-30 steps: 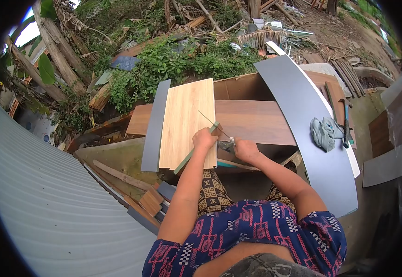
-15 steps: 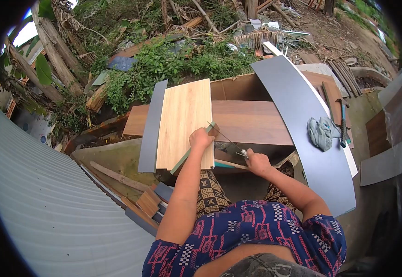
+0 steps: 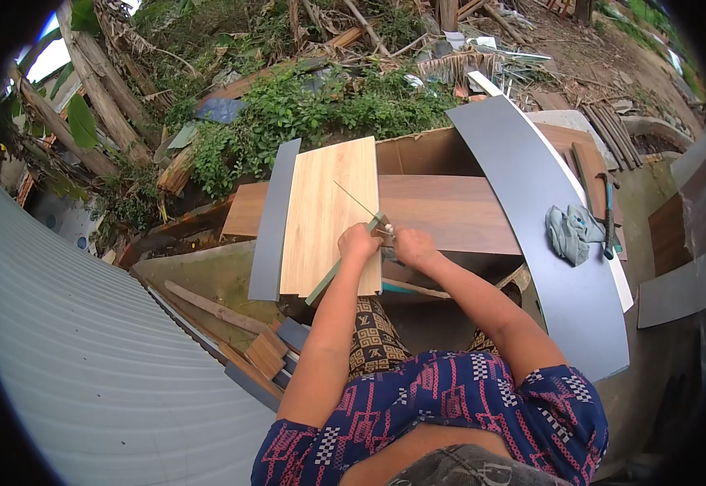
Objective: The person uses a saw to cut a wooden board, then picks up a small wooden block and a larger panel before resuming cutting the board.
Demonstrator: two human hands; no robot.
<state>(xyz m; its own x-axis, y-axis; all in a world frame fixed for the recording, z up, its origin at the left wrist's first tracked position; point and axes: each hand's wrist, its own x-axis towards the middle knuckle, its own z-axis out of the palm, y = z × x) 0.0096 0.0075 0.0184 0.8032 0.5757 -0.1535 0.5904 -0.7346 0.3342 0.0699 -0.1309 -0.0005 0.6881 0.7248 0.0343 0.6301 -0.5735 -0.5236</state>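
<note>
My left hand (image 3: 358, 243) is closed on a narrow green-edged strip (image 3: 320, 285) that lies slantwise over a light wood board (image 3: 318, 211). Just to its right, my right hand (image 3: 415, 246) grips the pale handle of a thin saw (image 3: 355, 199). The saw's blade crosses the strip near its upper end and points up and left over the light board. Beneath the hands, a brown plank (image 3: 450, 212) runs crosswise under the light board. A narrow grey board (image 3: 275, 219) lies along the light board's left side.
A long grey panel (image 3: 523, 211) on the right carries a crumpled grey cloth (image 3: 569, 235). Beside the cloth lies a hammer (image 3: 609, 219). Wood offcuts (image 3: 265, 353) are at lower left, next to corrugated metal sheeting (image 3: 85, 348). Green plants (image 3: 264, 130) grow beyond the boards.
My right hand moved away to the right with the saw, then came back left beside my left hand. The blade now reaches farther over the light board. My left hand keeps its hold.
</note>
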